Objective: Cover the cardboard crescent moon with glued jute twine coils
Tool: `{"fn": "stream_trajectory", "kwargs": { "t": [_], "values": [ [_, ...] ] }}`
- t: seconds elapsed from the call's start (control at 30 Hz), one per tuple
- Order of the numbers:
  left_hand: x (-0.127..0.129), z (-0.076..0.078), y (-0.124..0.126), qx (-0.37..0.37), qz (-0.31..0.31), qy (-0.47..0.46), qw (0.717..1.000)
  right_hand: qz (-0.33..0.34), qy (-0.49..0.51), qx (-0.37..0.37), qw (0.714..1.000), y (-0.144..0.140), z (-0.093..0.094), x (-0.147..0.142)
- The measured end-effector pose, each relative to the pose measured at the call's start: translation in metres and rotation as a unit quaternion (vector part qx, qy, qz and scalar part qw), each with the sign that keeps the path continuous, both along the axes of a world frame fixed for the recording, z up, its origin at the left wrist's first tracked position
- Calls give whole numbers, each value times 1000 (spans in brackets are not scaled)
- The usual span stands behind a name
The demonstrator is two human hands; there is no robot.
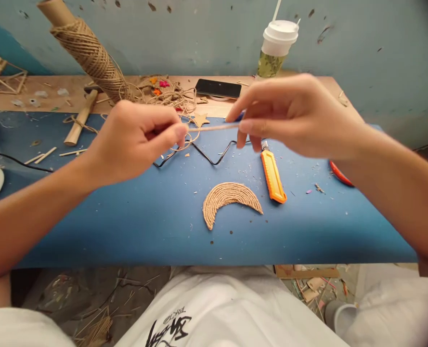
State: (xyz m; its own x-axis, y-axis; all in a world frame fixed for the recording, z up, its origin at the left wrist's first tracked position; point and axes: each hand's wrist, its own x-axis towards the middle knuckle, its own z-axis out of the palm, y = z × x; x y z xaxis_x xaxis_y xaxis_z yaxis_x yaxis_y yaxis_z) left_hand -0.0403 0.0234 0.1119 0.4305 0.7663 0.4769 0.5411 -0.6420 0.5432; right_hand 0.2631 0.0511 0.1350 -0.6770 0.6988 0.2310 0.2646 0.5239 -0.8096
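White shirt with black lettering at the very bottom, closest to the lens, over a floor littered with scraps. Beyond it, a blue desk filling most of the view, with a wooden strip and a pale blue wall behind.

Raised above the desk, two bare forearms meeting in the middle. Left hand curled, thumb and forefinger pinched on one end of a thin pale stick. Right hand likewise pinched on the other end, remaining fingers loosely bent. Stick held level between both hands, off the surface, directly above a kinked black cord.

At back left, a tilted cardboard tube wound with jute twine, loose twine trailing just behind the hands. At back right, a lidded cup with a straw; near it, a black phone lying flat. Below the hands, a crescent shape covered in coiled twine, and just beside it an orange utility knife, its blade end under the right hand and hidden. Small cardboard star behind the stick.

Likely risks: stick so slender that uneven pressure from either pinch could snap or bend it; right hand lowering onto the knife, if its blade is out; trailing twine catching a wrist and dragging the tube over.
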Motion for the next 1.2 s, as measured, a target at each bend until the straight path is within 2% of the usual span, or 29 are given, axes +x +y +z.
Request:
{"fn": "stream_trajectory", "kwargs": {
  "t": [0.07,0.13,0.2,0.3,0.4,0.53,0.63,0.7,0.8,0.87,1.0,1.1,1.2],
  "values": [
    [-8,-7,-10,20,-27,65,997,-4,-45,9,999,-18,-13,5],
    [-10,-15,-11,24,-63,66,995,4,-84,27,996,-34,-25,6],
    [-4,-23,-5,13,-103,41,994,42,-86,40,995,-47,-36,5],
    [15,-31,9,-38,-173,7,984,90,-52,75,992,-60,-52,0],
    [41,-37,18,-124,-237,-12,964,63,-35,175,982,-66,-65,0],
    [71,-40,27,-223,-300,-32,927,0,-44,357,933,-64,-69,9],
    [83,-38,34,-279,-342,-38,897,6,-57,460,886,-61,-62,18],
    [87,-34,40,-295,-350,-45,888,8,-77,503,860,-61,-55,22],
    [89,-27,48,-297,-343,-62,889,26,-144,542,827,-62,-45,23],
    [90,-22,52,-297,-353,-54,886,63,-187,556,807,-62,-40,22],
    [90,-18,56,-310,-350,22,884,120,-245,543,794,-58,-37,20],
    [93,-28,53,-224,-309,89,920,112,-278,539,787,-56,-49,19],
    [98,-49,49,-116,-285,94,947,81,-280,534,793,-57,-70,18]
  ]
}}
